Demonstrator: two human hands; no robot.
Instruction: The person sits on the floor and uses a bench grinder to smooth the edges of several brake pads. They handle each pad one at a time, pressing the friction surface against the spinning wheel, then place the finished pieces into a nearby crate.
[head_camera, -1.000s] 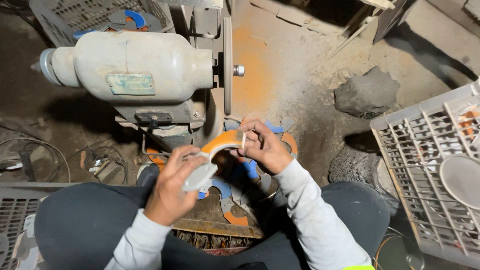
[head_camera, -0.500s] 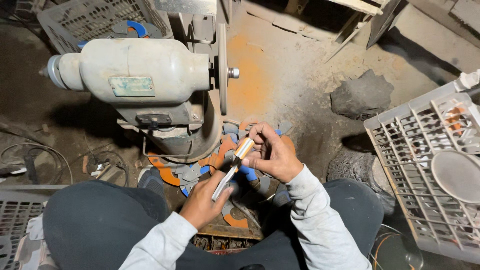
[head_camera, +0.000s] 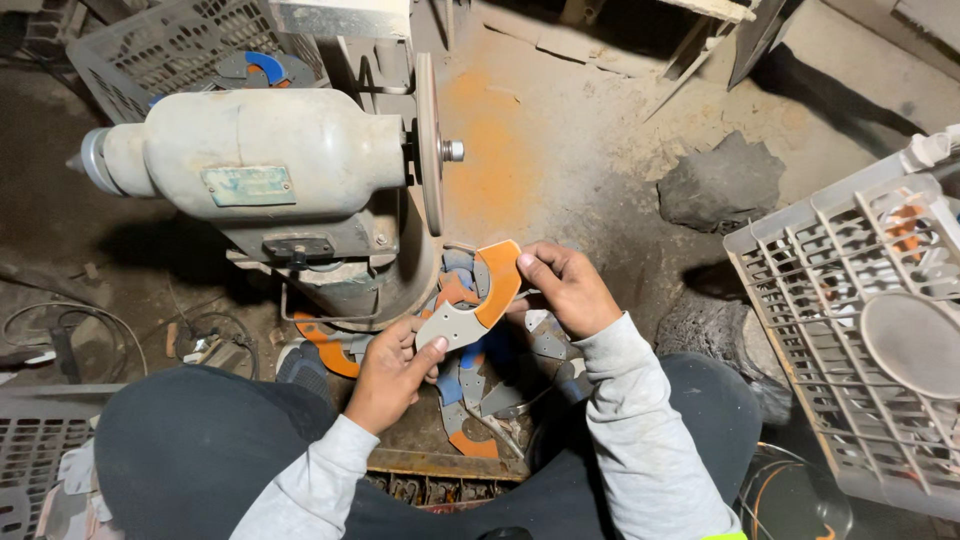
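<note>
A curved flat metal piece (head_camera: 470, 305), grey at one end and orange at the other, is held between both my hands just below a bench grinder. My left hand (head_camera: 390, 370) pinches its grey lower end. My right hand (head_camera: 565, 288) grips its orange upper end. The grinder's motor body (head_camera: 250, 165) stands on the left, its thin wheel (head_camera: 428, 140) edge-on above the piece. Under my hands lies a pile of similar pieces (head_camera: 480, 400) in grey, orange and blue.
A white plastic crate (head_camera: 850, 330) with a round metal disc (head_camera: 915, 345) in it stands at the right. Another grey crate (head_camera: 170, 50) is at the far left. A dark rock (head_camera: 725, 180) lies beyond my right hand. Cables (head_camera: 60, 330) trail at the left.
The piece was seen edge-on before; it is now turned with its flat face up. My left hand has moved up to hold its lower end, and my right hand has shifted to the orange end.
</note>
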